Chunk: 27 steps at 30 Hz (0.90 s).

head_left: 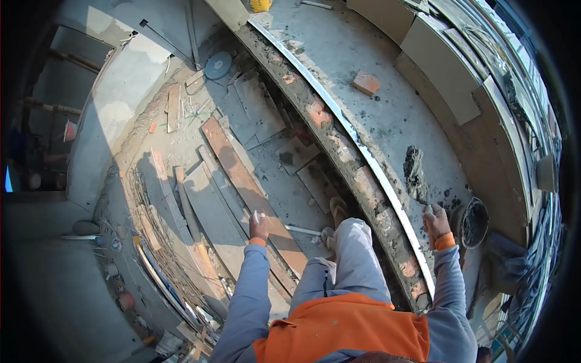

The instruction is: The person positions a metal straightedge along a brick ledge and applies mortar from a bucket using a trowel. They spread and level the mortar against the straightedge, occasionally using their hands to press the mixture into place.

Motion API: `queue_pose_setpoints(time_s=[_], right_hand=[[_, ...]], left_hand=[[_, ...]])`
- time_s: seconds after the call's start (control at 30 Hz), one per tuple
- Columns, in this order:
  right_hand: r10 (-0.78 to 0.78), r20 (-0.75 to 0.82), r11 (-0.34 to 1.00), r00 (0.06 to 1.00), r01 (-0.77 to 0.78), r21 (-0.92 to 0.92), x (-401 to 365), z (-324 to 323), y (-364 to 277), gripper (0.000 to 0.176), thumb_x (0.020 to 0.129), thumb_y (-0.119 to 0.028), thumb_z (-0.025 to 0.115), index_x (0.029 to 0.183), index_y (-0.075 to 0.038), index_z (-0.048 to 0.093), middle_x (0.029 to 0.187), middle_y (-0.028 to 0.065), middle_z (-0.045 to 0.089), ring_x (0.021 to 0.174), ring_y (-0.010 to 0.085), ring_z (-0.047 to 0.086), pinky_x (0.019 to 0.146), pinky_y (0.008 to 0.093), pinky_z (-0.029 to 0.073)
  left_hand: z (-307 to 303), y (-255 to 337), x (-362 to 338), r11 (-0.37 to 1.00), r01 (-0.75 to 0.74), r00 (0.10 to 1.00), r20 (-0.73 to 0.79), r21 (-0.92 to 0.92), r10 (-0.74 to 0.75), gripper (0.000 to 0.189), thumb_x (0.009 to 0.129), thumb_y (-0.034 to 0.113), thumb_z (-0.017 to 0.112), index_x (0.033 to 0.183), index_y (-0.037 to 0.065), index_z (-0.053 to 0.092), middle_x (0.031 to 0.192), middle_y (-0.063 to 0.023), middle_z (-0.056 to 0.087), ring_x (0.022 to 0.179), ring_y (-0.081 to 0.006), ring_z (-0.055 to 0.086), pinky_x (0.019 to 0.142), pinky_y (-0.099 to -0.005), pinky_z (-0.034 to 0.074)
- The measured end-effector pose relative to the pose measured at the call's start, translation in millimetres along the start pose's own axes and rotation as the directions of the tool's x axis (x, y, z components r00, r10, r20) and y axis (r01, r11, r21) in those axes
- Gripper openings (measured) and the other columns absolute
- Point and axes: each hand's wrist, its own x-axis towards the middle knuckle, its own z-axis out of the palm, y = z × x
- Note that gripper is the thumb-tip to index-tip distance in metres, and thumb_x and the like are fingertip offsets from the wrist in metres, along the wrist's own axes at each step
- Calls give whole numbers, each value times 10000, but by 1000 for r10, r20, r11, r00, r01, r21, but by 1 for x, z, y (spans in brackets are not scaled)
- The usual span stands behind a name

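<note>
My right hand is closed around the handle of a trowel, whose blade is covered by a lump of wet grey mortar. Just right of that hand is a round pan with dark mortar in it. Between my hands runs a low curved brick wall, its top rough with mortar. A long pale metal straightedge lies along the wall's right edge. My left hand hangs over the boards on the left, fingers curled in, with nothing visible in them.
A loose brick lies on the concrete floor beyond the wall. Long wooden boards and thin rods cover the floor at left. A grey disc is farther back. Large panels line the right side.
</note>
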Motion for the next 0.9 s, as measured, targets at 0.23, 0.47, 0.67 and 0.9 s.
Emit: queue_pose_setpoints(time_s=[0.23,0.47,0.67,0.9], right_hand=[[0,39,999,999,1,-43,91,63,-60,152,724,-118,565,796,15,544,633,90,549,491,163,520,464,316,423],[-14,-45,977,999,4,-213,215,110,-71,279,730,-153,560,938,32,565,789,216,594,725,366,589,680,412,468],[-174,-72,926,982,138,-351,296,127,-46,248,737,-146,555,916,26,548,800,249,572,771,437,583,683,431,466],[-46,-210,978,977,1,-208,350,121,-66,223,739,-138,547,887,29,542,753,258,536,656,441,526,617,424,451]], left_hand=[[41,189,189,972,-126,991,15,-197,131,692,974,489,401,1386,-64,354,1415,-285,377,1329,-388,356,1112,-413,284],[171,324,403,968,-186,981,22,-169,192,777,957,537,393,1433,-62,258,1475,-273,290,1373,-384,282,1130,-426,248],[260,383,496,969,-138,989,-26,204,146,937,908,606,429,1496,6,11,1563,-209,66,1450,-332,117,1144,-498,168],[298,401,515,946,32,997,-73,321,-9,1130,816,651,562,1488,-15,-54,1576,-195,-4,1468,-298,4,1169,-471,51]])
